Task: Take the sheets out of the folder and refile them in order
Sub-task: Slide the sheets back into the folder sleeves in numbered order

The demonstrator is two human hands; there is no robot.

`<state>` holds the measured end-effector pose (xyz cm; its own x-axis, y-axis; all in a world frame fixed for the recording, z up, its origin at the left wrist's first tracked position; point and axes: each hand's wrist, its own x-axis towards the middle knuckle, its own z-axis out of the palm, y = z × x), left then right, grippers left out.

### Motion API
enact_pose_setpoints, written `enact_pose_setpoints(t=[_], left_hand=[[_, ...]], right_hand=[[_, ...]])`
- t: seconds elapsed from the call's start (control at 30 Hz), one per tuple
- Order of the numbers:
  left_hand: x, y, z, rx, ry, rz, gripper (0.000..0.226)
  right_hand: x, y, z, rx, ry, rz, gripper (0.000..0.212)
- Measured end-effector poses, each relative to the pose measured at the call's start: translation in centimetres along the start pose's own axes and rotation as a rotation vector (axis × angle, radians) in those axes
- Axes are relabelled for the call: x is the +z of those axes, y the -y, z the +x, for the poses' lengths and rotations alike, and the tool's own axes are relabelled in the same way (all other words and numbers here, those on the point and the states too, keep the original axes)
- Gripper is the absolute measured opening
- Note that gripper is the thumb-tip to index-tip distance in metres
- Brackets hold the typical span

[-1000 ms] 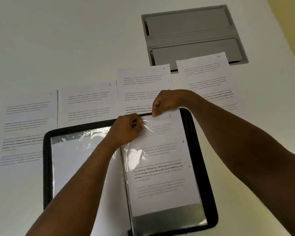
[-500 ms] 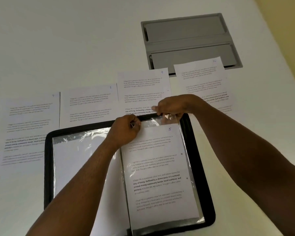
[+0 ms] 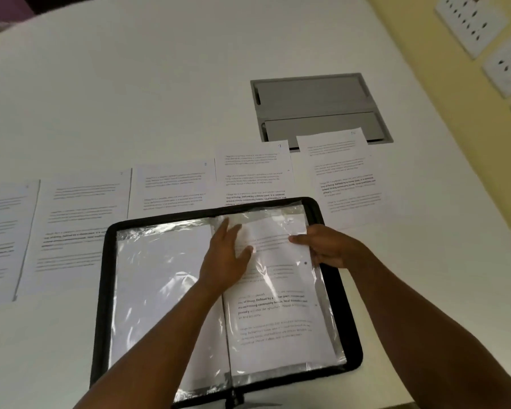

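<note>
A black zip folder (image 3: pixel 106 290) lies open near the table's front edge, showing clear plastic sleeves. The right-hand sleeve (image 3: pixel 278 326) holds a printed sheet that sits fully inside it. My left hand (image 3: pixel 224 255) lies flat on the upper part of that sleeve next to the spine, fingers straight and spread. My right hand (image 3: pixel 328 246) grips the sleeve's right edge, thumb on top and fingers curled under. The left-hand sleeve (image 3: pixel 160 290) shows a blank white page. Several loose printed sheets (image 3: pixel 171 187) lie in a row on the table behind the folder.
The white table (image 3: pixel 130 98) has a grey recessed cable box (image 3: pixel 316 104) at the back right; one sheet (image 3: pixel 345 175) overlaps its front edge. Wall sockets (image 3: pixel 469 22) sit on the yellow wall at the right.
Both hands left the sleeve's top opening. The left hand opened flat on the sleeve, the right moved to its right edge. The sheet now sits deeper inside. The view has tilted up.
</note>
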<state>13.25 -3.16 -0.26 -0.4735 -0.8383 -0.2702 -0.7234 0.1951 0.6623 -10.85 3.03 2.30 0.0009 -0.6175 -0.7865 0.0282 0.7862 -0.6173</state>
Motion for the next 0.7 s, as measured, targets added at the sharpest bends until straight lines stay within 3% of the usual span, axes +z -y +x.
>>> enact_pose_setpoints(t=[0.17,0.37,0.43,0.5,0.6,0.7], left_hand=[[-1.8,-1.1,-3.9,-0.057,0.149,-0.259,0.060],[-7.1,-1.6,-8.4,-0.142,0.229,-0.884,0.054],[-9.0,-0.9,-9.7,-0.128,0.243,-0.969,0.055],[-10.7,0.2,-10.8,-0.150,0.217,-1.014,0.044],[-12.6,2.5,-12.4,-0.319,0.149,-1.075,0.032],[-13.8,5.1,-12.6,-0.493,-0.036,-0.949,0.028]], right_hand=[[5.0,2.0,-2.9,-0.100,0.088,0.298,0.035],[13.0,3.9,-3.4,-0.204,0.149,0.408,0.046],[15.9,4.3,-3.5,-0.222,0.211,0.384,0.057],[18.5,4.3,-3.3,-0.236,0.244,0.340,0.064],[21.7,3.7,-2.6,-0.242,0.264,0.286,0.068],[24.1,3.4,-2.3,-0.236,0.273,0.261,0.065]])
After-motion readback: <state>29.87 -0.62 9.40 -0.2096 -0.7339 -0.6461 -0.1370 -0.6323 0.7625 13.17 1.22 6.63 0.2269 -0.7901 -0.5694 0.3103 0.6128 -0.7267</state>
